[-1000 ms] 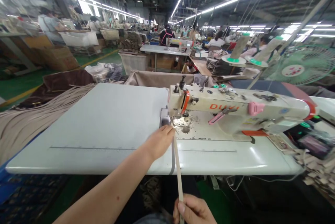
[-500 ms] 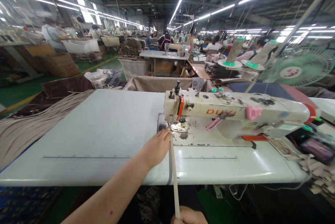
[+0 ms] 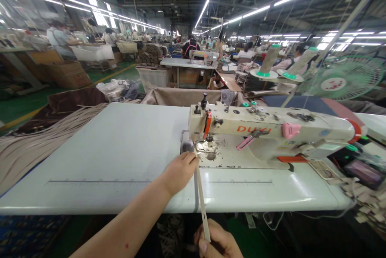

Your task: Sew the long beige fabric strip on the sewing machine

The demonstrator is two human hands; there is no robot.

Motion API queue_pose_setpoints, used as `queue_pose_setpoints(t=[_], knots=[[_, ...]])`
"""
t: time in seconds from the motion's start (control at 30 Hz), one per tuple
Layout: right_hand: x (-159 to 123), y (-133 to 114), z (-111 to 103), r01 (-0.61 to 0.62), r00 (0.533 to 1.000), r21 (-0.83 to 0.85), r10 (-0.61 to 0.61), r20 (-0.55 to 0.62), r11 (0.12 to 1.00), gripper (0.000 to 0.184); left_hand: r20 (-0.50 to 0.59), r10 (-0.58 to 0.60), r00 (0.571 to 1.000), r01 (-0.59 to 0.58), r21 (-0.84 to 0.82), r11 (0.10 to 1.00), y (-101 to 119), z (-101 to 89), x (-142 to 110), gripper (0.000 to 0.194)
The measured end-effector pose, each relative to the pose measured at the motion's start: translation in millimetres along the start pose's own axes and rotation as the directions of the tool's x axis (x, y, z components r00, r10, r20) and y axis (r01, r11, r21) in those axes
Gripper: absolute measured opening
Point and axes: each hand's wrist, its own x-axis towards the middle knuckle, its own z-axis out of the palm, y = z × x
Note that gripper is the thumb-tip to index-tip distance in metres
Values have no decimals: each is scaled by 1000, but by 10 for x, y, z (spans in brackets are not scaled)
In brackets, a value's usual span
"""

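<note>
A narrow beige fabric strap (image 3: 201, 193) runs from the needle area of the sewing machine (image 3: 256, 125) down over the table's front edge. My left hand (image 3: 182, 171) is closed on the strap just in front of the presser foot, fingers pressed together. Below the edge, my right hand (image 3: 218, 240) pinches the strap between thumb and fingers, close to its lower end. A small slit shows in the strap above that hand. The stitching point itself is partly hidden by my left fingers.
Long beige strips (image 3: 45, 141) hang over the table's left side. A printed ruler line (image 3: 120, 181) crosses the white tabletop (image 3: 135, 137). Thread cones (image 3: 269, 60) and a green fan (image 3: 340, 81) stand behind the machine. Fabric scraps (image 3: 362, 199) lie at right. Co-workers sit farther back.
My right hand has risen slightly, showing more of itself and the strap's slit. My left hand has moved a little towards me.
</note>
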Motion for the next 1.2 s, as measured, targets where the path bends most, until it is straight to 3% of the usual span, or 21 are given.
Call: queue_pose_setpoints(t=[0.1,0.2,0.27,0.37,0.47,0.57,0.7,0.9,0.97,1.2], knots=[[44,17,49,-87,991,71,94,-98,994,37,3,-5,1000,5,-5,1000,0,12,3,12],[94,101,134,-179,963,337,235,-131,924,52,28,38,999,-39,22,999,-5,28,1,15],[121,130,176,-169,956,380,245,-161,909,56,33,36,999,-37,20,999,-8,27,-1,15],[148,45,185,-113,947,133,147,-286,985,45,21,-12,1000,12,-24,1000,-7,19,-3,14],[185,-151,157,-87,930,-169,19,-368,982,38,13,-16,1000,17,-41,999,-4,16,0,15],[255,-304,149,-124,946,-159,68,-318,979,43,5,-29,1000,30,-56,998,-3,8,5,16],[335,-304,164,-225,962,135,242,-124,965,52,15,-12,1000,13,-44,999,-3,-23,5,16],[197,-187,123,-207,972,422,236,-17,883,42,0,5,1000,-5,-44,999,-13,-13,-21,14],[119,-180,104,-182,977,413,212,-27,892,38,-5,-3,1000,2,-54,999,-16,1,-24,14],[-29,-138,52,-82,996,109,86,-34,991,43,23,-2,1000,2,-38,999,-17,26,-28,14]])
